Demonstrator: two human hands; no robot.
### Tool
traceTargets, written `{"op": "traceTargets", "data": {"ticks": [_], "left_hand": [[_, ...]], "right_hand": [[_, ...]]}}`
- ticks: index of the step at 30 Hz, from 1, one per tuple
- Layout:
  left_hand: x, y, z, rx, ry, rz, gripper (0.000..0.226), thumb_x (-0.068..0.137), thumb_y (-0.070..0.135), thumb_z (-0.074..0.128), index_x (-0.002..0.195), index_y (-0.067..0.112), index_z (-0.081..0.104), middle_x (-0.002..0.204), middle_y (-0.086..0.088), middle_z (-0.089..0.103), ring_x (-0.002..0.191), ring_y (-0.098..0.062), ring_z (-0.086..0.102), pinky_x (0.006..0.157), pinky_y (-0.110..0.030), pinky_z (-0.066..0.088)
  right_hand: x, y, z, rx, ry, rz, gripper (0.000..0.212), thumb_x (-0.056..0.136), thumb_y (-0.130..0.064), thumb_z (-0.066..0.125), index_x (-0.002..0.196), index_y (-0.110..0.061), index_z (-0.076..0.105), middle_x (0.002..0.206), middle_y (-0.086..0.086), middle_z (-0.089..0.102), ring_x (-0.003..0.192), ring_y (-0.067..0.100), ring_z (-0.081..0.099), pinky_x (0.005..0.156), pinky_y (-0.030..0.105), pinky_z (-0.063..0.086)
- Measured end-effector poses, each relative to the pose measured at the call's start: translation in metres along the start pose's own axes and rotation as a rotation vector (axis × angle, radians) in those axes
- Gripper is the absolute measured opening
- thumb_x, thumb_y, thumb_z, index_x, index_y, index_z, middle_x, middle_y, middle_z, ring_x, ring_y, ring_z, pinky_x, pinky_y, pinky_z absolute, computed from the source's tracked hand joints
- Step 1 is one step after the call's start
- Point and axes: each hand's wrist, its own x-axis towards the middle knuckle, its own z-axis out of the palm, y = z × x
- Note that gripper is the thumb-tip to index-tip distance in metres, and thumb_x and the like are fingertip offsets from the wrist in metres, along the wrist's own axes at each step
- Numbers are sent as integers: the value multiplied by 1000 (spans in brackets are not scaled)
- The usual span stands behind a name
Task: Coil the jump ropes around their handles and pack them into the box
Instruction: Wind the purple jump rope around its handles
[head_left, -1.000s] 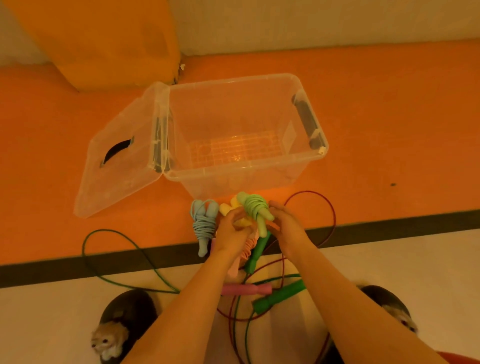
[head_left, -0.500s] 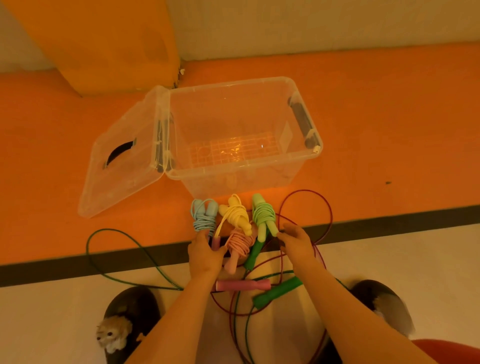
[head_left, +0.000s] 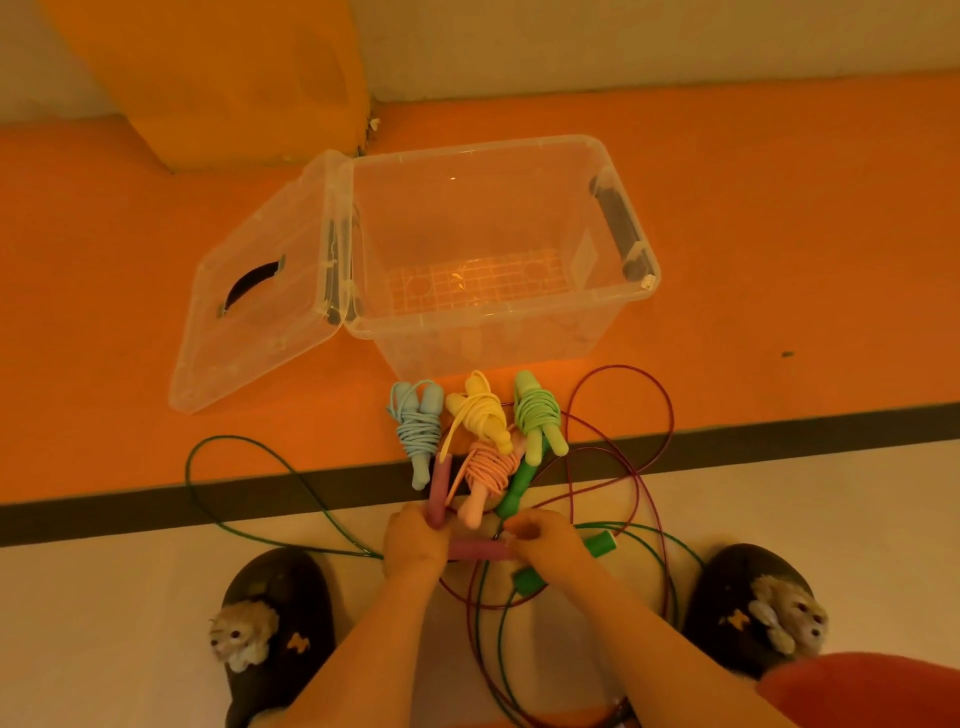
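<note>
Before the empty box (head_left: 519, 338), four coiled ropes (head_left: 480, 418) wait unpacked; left hand (head_left: 415, 540) grips a pink handle (head_left: 439, 488), right hand (head_left: 553, 543) curls round the other handle (head_left: 478, 551); green rope (head_left: 519, 478) loose.

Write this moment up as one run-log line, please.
left hand: grips upright pink handle | right hand: at second pink handle, grip unclear | coiled ropes: four, on floor | box: open, empty

The orange-and-white floor (head_left: 779, 260) carries a clear box (head_left: 493, 340), four coiled ropes (head_left: 418, 431), loose cords (head_left: 671, 422) and slippers (head_left: 291, 597).
</note>
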Motion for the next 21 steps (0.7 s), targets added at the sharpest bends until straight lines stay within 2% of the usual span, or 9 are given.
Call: {"op": "traceTargets", "data": {"ticks": [3, 6, 8, 11, 15, 18, 21], "left_hand": [[1, -8, 0, -37, -45, 28, 36, 82, 14, 70, 116, 7, 60, 116, -14, 63, 105, -30, 61, 79, -32, 45], [2, -8, -2, -73, -89, 4, 35, 85, 19, 70, 115, 5, 60, 113, -12, 65, 105, -28, 61, 73, -26, 39], [4, -8, -3, -73, -114, -15, 28, 89, 20, 65, 112, 4, 63, 107, -14, 66, 97, -28, 61, 69, -25, 35], [5, -8, -3, -76, -142, -39, 23, 92, 22, 62, 104, 2, 64, 97, -14, 64, 86, -26, 57, 68, -26, 36], [6, -9, -2, -177, -180, -89, 21, 89, 16, 66, 94, 9, 47, 92, -11, 57, 76, -22, 55, 59, -27, 46], [1, -2, -6, -318, -275, -112, 26, 88, 18, 68, 103, 8, 50, 102, -14, 59, 90, -27, 59, 69, -38, 53], [-11, 12, -22, -436, -377, -114, 22, 92, 21, 64, 111, 12, 56, 113, -14, 61, 99, -27, 58, 68, -35, 54]], "right_hand": [[0, 4, 0, -251, -6, -127, 32, 82, -10, 68, 115, -10, 65, 116, 2, 63, 106, 14, 58, 81, 13, 40], [0, 10, 1, -527, -30, -232, 35, 83, -14, 65, 117, -19, 65, 116, 1, 63, 111, 18, 56, 87, 19, 39], [-3, 15, 4, -687, -3, -236, 37, 86, -16, 58, 122, -26, 61, 121, 0, 59, 118, 20, 50, 96, 28, 37], [-6, 20, 8, -850, 5, -213, 35, 92, -20, 52, 127, -25, 55, 128, 0, 50, 125, 22, 38, 102, 33, 30], [-7, 20, 7, -723, -5, -178, 31, 90, -13, 54, 120, -19, 55, 124, 2, 51, 117, 20, 44, 95, 29, 36], [-11, 17, -1, -536, -9, -115, 28, 91, -7, 51, 116, -18, 51, 113, 4, 58, 99, 18, 55, 84, 30, 46], [-16, 12, -13, -391, -9, -164, 25, 89, -4, 51, 112, -16, 52, 108, 4, 63, 93, 19, 60, 81, 33, 50]]}}
